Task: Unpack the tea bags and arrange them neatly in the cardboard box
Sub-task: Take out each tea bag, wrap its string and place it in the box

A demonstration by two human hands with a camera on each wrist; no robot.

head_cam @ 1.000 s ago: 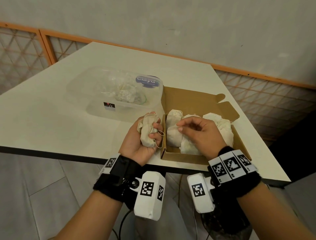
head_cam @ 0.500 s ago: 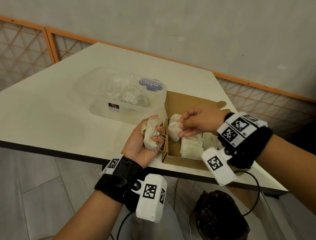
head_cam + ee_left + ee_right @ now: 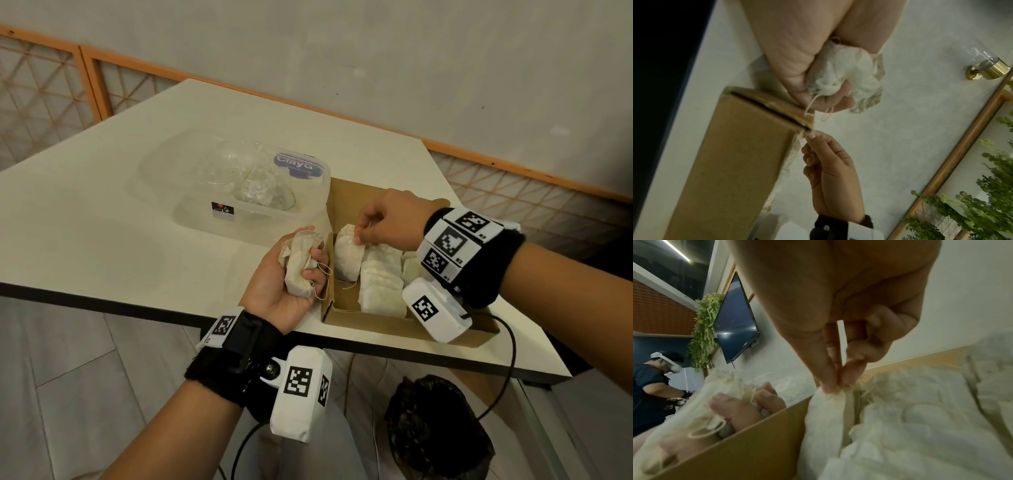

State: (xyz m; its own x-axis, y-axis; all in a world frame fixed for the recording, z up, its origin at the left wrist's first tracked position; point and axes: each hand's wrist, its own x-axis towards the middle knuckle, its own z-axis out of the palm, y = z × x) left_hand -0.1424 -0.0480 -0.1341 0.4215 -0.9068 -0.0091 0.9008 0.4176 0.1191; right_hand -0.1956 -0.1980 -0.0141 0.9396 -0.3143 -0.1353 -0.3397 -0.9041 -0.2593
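An open brown cardboard box point(image 3: 346, 317) sits at the table's near edge with several cream cloth tea bags point(image 3: 380, 284) lying in it. My right hand point(image 3: 376, 222) reaches over the box, and its thumb and fingertips point(image 3: 830, 382) pinch the top of the leftmost tea bag point(image 3: 347, 257) in the box. Just left of the box wall, my left hand point(image 3: 291, 274) grips a bunched tea bag point(image 3: 299, 262) with loose strings hanging from it; the left wrist view shows the same bundle point(image 3: 846, 76) inside the curled fingers.
A clear plastic tub point(image 3: 236, 185) holding crumpled clear wrappers stands behind the left hand on the white table point(image 3: 102, 222). The box's open flap point(image 3: 346, 195) rises at the back. A black bag point(image 3: 435, 428) lies on the floor below the table edge.
My right hand rose off the bags and swung so its wrist points right, fingertips now pinching the leftmost bag's top. The left hand kept its bundle nearly still.
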